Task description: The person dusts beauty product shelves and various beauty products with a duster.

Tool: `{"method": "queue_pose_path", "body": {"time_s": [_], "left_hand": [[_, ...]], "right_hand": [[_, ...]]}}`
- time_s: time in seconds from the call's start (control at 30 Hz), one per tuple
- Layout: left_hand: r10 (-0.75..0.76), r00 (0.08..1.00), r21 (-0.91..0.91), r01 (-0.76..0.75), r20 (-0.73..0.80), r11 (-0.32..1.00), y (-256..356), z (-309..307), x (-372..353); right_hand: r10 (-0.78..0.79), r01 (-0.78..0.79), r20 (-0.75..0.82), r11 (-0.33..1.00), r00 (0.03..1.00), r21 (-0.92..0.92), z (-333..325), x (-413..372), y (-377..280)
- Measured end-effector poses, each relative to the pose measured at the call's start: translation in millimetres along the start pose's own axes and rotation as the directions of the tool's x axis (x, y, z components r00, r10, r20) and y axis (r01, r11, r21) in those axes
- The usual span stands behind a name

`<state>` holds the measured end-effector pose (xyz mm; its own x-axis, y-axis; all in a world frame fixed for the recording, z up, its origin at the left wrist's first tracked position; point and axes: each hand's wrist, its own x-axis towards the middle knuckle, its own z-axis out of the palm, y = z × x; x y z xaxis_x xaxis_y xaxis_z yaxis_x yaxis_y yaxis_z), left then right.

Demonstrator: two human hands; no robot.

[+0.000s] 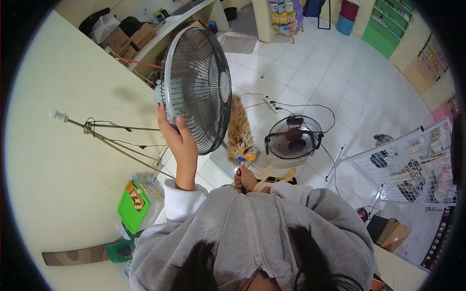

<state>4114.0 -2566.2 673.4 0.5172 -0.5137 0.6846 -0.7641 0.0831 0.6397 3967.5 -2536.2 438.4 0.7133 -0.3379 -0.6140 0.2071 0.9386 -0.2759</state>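
A large fan (199, 89) with a dark wire cage and a grey rim stands tilted upward in front of me. My left hand (177, 128) grips the lower left of its rim, thumb toward the front and fingers behind. Close to my chest, my right hand (246, 179) is wrapped around the blue handle of a brown fluffy duster (239, 128). The duster points away from me, its fluffy end beside the fan cage's lower right edge in this view.
A second fan (293, 138) stands low on the right, near a power strip (270, 103) and loose cables on the tiled floor. Further right is a white wire rack (412, 165). A bulb stand (104, 133) leans at left above a green lid (132, 208).
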Motion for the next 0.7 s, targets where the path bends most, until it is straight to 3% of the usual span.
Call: {"method": "queue_pose_path", "body": {"time_s": [0.03, 0.07, 0.17, 0.23, 0.3, 0.33, 0.43, 0.57, 0.6, 0.7], "left_hand": [[0.007, 1.000, -0.010, -0.007, 0.003, 1.000, -2, 0, 0], [0.016, 1.000, 0.003, -0.016, 0.001, 1.000, -3, -1, 0], [0.017, 1.000, 0.014, -0.017, 0.006, 1.000, -3, -7, -2], [0.007, 1.000, -0.029, -0.007, 0.004, 1.000, -3, -5, -2], [0.041, 0.999, 0.038, -0.041, 0.004, 0.998, -4, -7, -3], [0.061, 0.998, 0.071, -0.061, 0.003, 0.996, -5, -6, -2], [0.069, 0.998, 0.100, -0.069, -0.001, 0.993, -2, -7, 0], [0.038, 0.999, 0.025, -0.038, 0.010, 0.999, -4, -9, 0], [0.038, 0.999, 0.012, -0.038, 0.006, 0.999, -3, -9, -1], [0.041, 0.999, 0.034, -0.041, -0.004, 0.999, -4, -12, 1]], "right_hand": [[0.039, -0.038, -0.031, 0.999, 0.999, 0.016, -7, 4, 8], [0.023, -0.023, 0.081, 1.000, 0.996, 0.002, -15, 7, 15], [-0.169, 0.170, 0.022, 0.982, 0.985, -0.084, 8, -4, 5], [-0.277, 0.281, 0.062, 0.958, 0.959, -0.055, 27, -20, -6], [-0.405, 0.417, 0.123, 0.904, 0.906, -0.095, 40, -32, -11], [-0.383, 0.406, 0.191, 0.909, 0.904, -0.099, 52, -45, -18], [-0.421, 0.567, 0.428, 0.763, 0.800, -0.310, 53, -25, -4], [-0.208, 0.243, 0.196, 0.954, 0.958, -0.177, 51, -9, -3], [-0.083, 0.095, 0.141, 0.992, 0.986, -0.080, 48, -9, -7], [0.151, -0.171, 0.172, 0.979, 0.973, 0.109, 12, 6, -3]]}}
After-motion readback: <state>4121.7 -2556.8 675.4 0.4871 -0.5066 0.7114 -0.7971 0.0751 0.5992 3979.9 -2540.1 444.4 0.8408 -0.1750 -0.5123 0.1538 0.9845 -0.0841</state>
